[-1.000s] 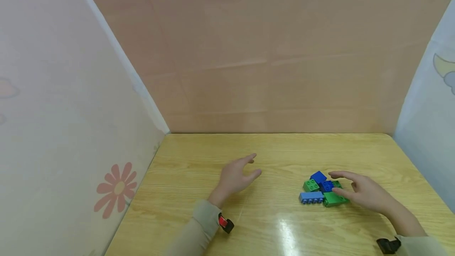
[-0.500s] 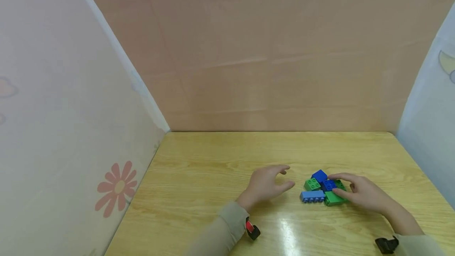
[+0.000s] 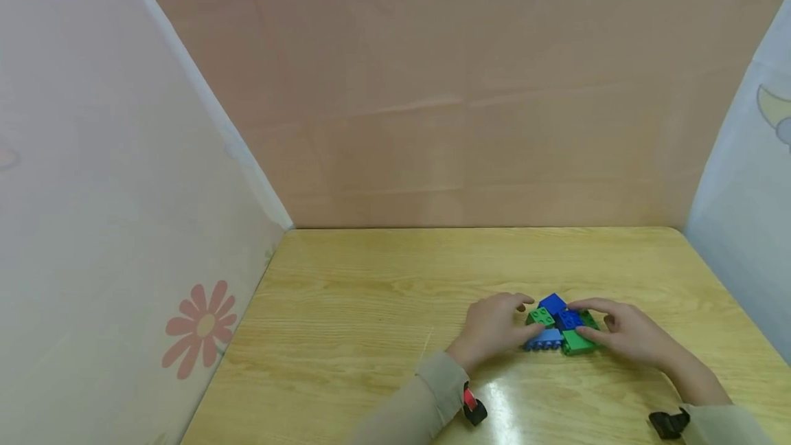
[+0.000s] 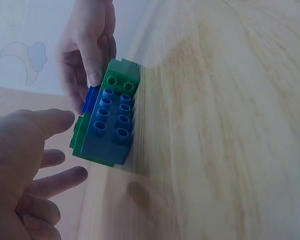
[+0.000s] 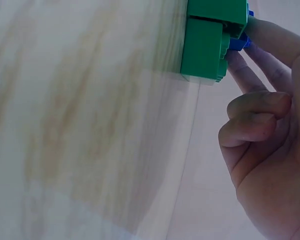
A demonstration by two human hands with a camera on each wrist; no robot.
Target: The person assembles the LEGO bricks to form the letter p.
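Observation:
Toy building bricks lie in a tight cluster on the right half of the table. It includes a light blue brick (image 3: 544,340) on its side, studs facing front, a small green brick (image 3: 541,317), a blue brick (image 3: 552,305) at the back and a longer green brick (image 3: 578,342) in front. My right hand (image 3: 633,335) pinches a dark blue studded brick (image 3: 569,321) between thumb and forefinger, in among the others. At the cluster's left side is my left hand (image 3: 494,328), thumb and fingers apart. In the left wrist view its fingertips (image 4: 65,120) point towards the light blue brick, holding nothing.
The wooden table (image 3: 346,307) meets a tan wall (image 3: 395,122) at the back. Pale side walls rise at left and right; the left one bears a pink flower (image 3: 206,325). Another green brick (image 3: 588,319) lies behind the right thumb.
My left hand has moved right across the table to the bricks. My right thumb and forefinger have closed in on the dark blue brick; the cluster lies about where it was.

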